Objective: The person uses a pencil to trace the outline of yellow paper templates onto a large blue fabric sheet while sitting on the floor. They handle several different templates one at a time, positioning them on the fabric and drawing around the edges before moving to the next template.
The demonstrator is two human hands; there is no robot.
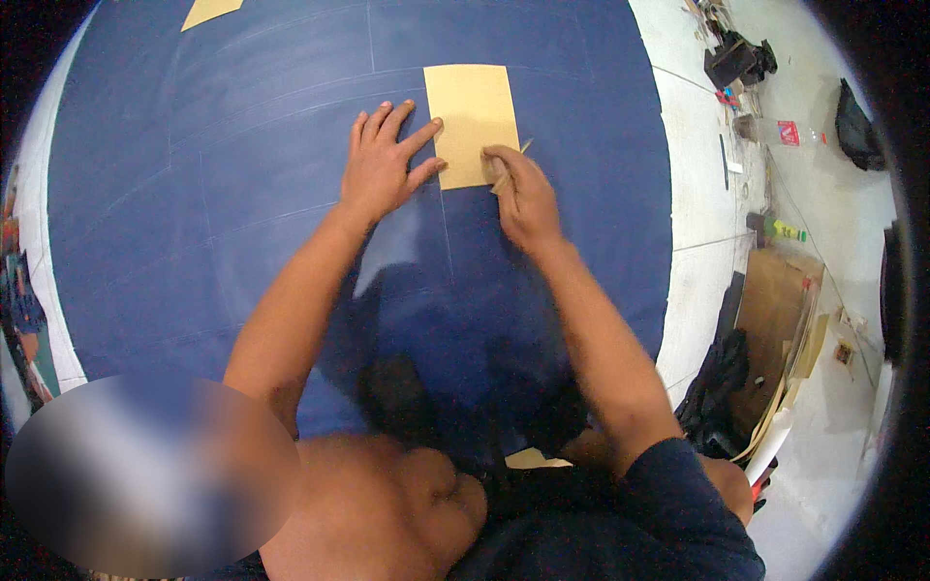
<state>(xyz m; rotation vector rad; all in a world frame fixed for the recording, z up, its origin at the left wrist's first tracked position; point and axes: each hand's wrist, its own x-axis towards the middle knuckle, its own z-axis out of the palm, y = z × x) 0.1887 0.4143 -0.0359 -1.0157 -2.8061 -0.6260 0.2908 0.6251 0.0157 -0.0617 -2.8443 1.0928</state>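
A tan, nearly rectangular card (pixel 473 107) lies flat on a wide dark blue sheet of material (pixel 271 252). My left hand (pixel 387 160) rests palm down beside the card, fingers spread. Its index finger and thumb touch the card's left edge, and the other fingers lie on the blue sheet. At the card's lower right edge, my right hand (pixel 528 198) is closed in a pinch around a slim, pale piece (pixel 499 184). The fingers hide most of that piece, so its kind is unclear. Thin pale lines run across the blue sheet around both hands.
Another tan piece (pixel 211 12) lies at the far left of the sheet. On the white floor to the right are a brown board (pixel 775 300), a clear bottle (pixel 785 133), a black bag (pixel 860 126) and dark cloth (pixel 717 387). A blurred oval covers the lower left.
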